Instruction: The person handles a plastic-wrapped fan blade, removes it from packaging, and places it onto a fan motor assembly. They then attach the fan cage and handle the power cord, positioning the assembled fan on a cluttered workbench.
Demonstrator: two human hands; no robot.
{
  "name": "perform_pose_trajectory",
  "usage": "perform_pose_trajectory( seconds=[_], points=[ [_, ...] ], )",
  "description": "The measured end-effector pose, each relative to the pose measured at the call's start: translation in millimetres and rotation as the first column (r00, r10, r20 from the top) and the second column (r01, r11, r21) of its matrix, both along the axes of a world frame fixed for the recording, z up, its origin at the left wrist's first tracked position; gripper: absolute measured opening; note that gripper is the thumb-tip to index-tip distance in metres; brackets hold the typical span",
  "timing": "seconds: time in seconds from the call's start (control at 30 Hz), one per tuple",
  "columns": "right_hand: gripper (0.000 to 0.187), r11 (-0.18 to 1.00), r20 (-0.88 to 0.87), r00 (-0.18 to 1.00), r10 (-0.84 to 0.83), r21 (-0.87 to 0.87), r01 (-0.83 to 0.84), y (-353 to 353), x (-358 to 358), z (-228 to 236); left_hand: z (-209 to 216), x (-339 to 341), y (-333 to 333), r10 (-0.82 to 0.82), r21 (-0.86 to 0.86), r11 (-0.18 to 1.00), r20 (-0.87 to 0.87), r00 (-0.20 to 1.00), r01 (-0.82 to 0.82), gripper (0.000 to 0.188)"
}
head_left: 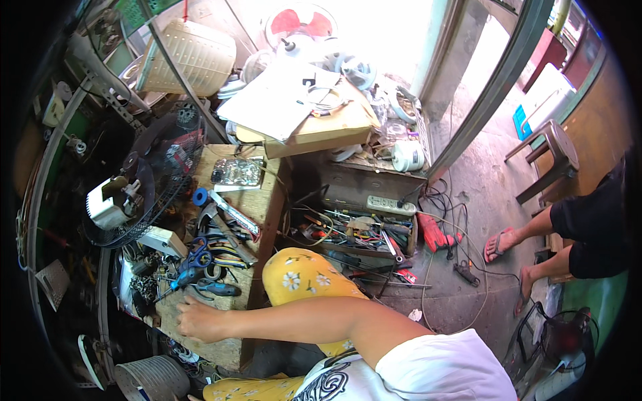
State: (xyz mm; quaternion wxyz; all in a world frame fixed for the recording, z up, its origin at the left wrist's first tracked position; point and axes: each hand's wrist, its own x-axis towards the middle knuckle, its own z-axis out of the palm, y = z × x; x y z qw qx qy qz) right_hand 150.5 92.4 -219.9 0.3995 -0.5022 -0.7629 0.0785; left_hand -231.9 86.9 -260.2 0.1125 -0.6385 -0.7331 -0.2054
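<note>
My right hand (200,321) rests low over the near end of the wooden bench (224,351), its fingers curled in. Whatever it pinches, if anything, is too small or hidden. Just beyond it lie a blue screwdriver (188,277), another blue-handled tool (219,288) and blue-handled scissors (196,252). A hammer (231,234) and several pliers (224,250) are heaped further along. To the left of the tools a black fan cage (175,167) stands with a white motor housing (109,204). My left hand is not recognisable in view.
An open toolbox (348,247) full of hand tools sits on the floor, with a power strip (391,204) on its edge. A red power drill (435,232) and loose cables lie beside it. Another person's foot (500,244) is near a brown plastic stool (555,150).
</note>
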Motion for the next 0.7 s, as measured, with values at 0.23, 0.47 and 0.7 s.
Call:
perform_pose_trajectory(
  seconds=[0.23,0.47,0.7],
  points=[
    [0.011,0.998,-0.101,0.995,-0.012,0.053,0.018,6.5,-12.6,8.9,-23.0,-30.3,9.5,0.255,-0.248,0.935,-0.02,0.967,-0.251,0.067],
    [0.013,0.998,-0.143,0.989,0.02,0.064,-0.011,8.1,-21.0,16.7,-4.1,-16.0,10.0,0.176,-0.334,0.924,-0.063,0.982,-0.187,0.071],
    [0.014,0.989,-0.061,0.997,-0.056,0.136,0.064,-8.7,-1.2,47.0,-6.8,1.9,30.0,-0.041,-0.25,0.967,0.028,0.999,0.047,0.073]
  ],
)
